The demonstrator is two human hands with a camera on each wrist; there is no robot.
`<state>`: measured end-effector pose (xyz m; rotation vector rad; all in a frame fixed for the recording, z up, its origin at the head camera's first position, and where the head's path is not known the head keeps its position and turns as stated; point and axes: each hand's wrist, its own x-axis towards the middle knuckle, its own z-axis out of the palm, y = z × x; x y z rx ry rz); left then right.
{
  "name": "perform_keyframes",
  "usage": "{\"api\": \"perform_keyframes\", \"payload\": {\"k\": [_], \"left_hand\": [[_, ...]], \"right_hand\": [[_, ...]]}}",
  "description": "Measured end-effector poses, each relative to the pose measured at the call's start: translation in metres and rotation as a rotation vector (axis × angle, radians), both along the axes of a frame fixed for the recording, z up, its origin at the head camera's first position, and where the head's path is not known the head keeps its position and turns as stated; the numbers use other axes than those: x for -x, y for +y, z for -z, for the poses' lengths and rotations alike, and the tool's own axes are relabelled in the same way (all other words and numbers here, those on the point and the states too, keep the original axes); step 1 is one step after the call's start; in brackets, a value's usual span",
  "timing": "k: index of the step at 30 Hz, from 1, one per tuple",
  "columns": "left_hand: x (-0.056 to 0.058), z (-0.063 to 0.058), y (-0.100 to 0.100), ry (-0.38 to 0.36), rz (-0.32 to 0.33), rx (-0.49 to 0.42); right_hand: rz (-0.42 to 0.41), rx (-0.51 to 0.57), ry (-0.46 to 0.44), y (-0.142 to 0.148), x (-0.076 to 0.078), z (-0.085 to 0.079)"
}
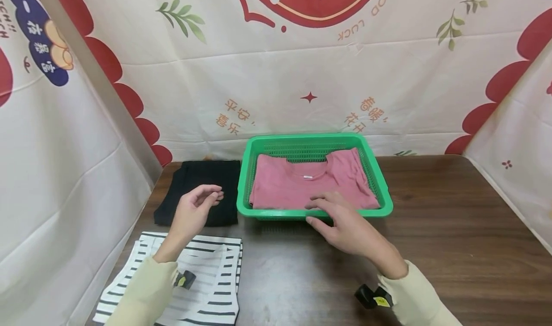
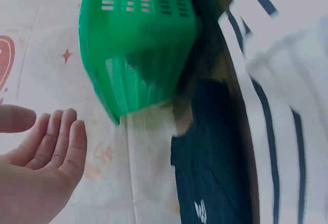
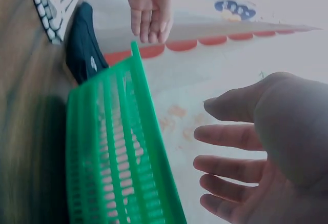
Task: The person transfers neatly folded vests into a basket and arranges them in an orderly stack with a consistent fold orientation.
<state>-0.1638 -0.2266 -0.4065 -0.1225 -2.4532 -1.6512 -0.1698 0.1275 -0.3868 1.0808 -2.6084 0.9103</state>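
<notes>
A folded pink T-shirt (image 1: 297, 187) lies flat inside a green plastic basket (image 1: 379, 192) at the back of the table. My right hand (image 1: 345, 223) hovers over the basket's front rim, fingers loosely spread and holding nothing; the right wrist view shows its fingers (image 3: 225, 137) apart from the basket wall. Over a folded black garment (image 1: 172, 206), left of the basket, hangs my left hand (image 1: 194, 208) with relaxed, slightly bent fingers and nothing in it. Nearer me, partly under my left forearm, is a folded black-and-white striped garment (image 1: 215, 278).
The brown wooden table (image 1: 453, 239) extends to the right of the basket. A white printed cloth (image 1: 302, 72) hangs behind it, with another cloth wall (image 1: 51, 187) on the left. Small black cameras (image 1: 366, 296) are worn on both wrists.
</notes>
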Motion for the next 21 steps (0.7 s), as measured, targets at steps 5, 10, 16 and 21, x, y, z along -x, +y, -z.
{"api": "perform_keyframes", "payload": {"k": [5,10,16,21], "left_hand": [[-0.014,0.000,-0.018,-0.060,-0.065,0.089],[-0.026,0.000,-0.037,-0.118,-0.139,0.157],[-0.040,-0.003,-0.059,-0.239,-0.185,0.250],[-0.047,-0.004,-0.075,-0.322,-0.200,0.267]], "right_hand": [[-0.077,0.030,-0.015,-0.020,-0.007,0.002],[-0.143,0.049,-0.002,-0.037,-0.013,0.011],[-0.201,0.038,0.107,-0.052,-0.019,0.022],[-0.252,0.023,0.081,-0.060,-0.022,0.026]]}}
